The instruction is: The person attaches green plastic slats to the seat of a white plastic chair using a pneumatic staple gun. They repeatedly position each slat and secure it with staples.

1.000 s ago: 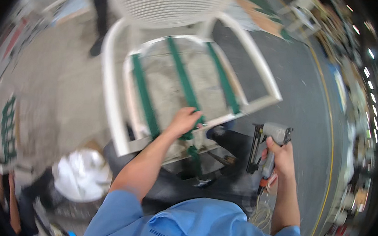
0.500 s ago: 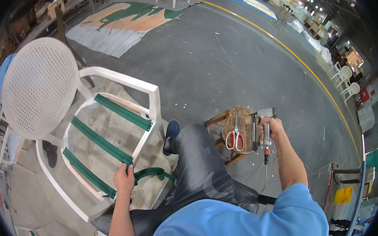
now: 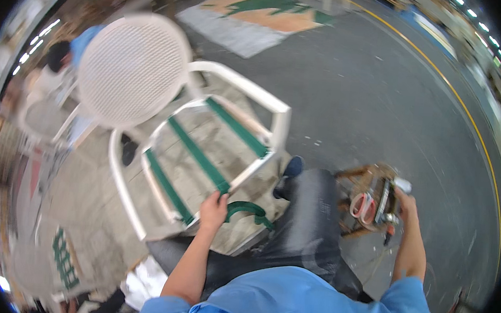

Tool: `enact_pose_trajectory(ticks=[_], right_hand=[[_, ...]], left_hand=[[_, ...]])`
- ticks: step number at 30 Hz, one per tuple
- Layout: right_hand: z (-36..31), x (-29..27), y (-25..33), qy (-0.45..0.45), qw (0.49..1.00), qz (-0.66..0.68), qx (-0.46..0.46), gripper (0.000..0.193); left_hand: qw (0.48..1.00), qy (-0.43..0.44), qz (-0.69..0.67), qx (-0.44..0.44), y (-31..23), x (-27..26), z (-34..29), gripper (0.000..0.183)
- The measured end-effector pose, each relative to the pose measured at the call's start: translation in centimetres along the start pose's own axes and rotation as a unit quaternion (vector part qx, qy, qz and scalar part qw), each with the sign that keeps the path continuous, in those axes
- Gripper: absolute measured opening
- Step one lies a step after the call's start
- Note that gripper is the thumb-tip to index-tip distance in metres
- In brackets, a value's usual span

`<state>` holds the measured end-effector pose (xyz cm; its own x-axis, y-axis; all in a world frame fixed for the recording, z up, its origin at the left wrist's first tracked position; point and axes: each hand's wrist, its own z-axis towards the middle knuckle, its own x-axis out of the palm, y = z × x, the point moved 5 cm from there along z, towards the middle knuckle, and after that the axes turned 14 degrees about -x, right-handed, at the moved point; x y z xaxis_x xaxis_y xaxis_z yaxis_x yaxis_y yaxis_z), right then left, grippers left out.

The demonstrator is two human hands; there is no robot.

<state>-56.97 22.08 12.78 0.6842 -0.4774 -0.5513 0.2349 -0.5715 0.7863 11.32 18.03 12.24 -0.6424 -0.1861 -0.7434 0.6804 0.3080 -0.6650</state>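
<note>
Your left hand (image 3: pixel 213 211) is nearer, fingers pinching the middle green strap (image 3: pixel 199 154) at the front rail (image 3: pixel 250 173) of the chair (image 3: pixel 132 71); strap runs front-to-back, loose tail (image 3: pixel 246 206) curls right. Your right hand (image 3: pixel 406 205) grips the staple gun (image 3: pixel 383 203) beside the scissors (image 3: pixel 363 207).

A chair (image 3: pixel 133 71) stands left of centre, straps (image 3: pixel 198 152) spanning its seat frame (image 3: pixel 251 172); at lower right, scissors (image 3: pixel 367 209) lie on a stool (image 3: pixel 373 173); near the top, a sheet (image 3: pixel 242 35) covers floor (image 3: pixel 384 108).
</note>
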Motion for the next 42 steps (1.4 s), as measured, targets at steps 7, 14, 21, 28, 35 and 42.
enact_pose_trajectory(ticks=[7, 14, 21, 28, 35, 42], right_hand=[[-2.8, 2.0, 1.7, -0.024, 0.958, -0.258, -0.122, 0.056], [-7.7, 3.5, 5.5, -0.083, 0.892, -0.334, -0.293, 0.043], [-13.4, 13.6, 4.7, 0.104, 0.9, -0.331, -0.265, 0.086], [-12.2, 11.7, 5.8, 0.21, 0.974, -0.077, -0.021, 0.043], [-18.3, 16.8, 19.0, 0.314, 0.851, -0.044, -0.418, 0.056], [-27.2, 31.6, 27.2, 0.418, 0.442, -0.357, -0.708, 0.056]], left_hand=[[0.989, 0.085, -0.086, -0.088, 2.1, -1.1, -0.8, 0.026], [0.736, 0.294, -0.539, -0.285, 3.8, -1.0, -0.9, 0.028], [0.634, 0.297, -0.67, -0.245, 6.3, -3.2, 1.2, 0.023], [0.612, 0.316, -0.692, -0.216, 5.0, -3.6, 2.6, 0.027], [0.631, 0.296, -0.678, -0.236, 4.2, -3.9, 3.1, 0.034], [0.61, 0.294, -0.694, -0.244, 4.6, -4.1, 3.4, 0.035]])
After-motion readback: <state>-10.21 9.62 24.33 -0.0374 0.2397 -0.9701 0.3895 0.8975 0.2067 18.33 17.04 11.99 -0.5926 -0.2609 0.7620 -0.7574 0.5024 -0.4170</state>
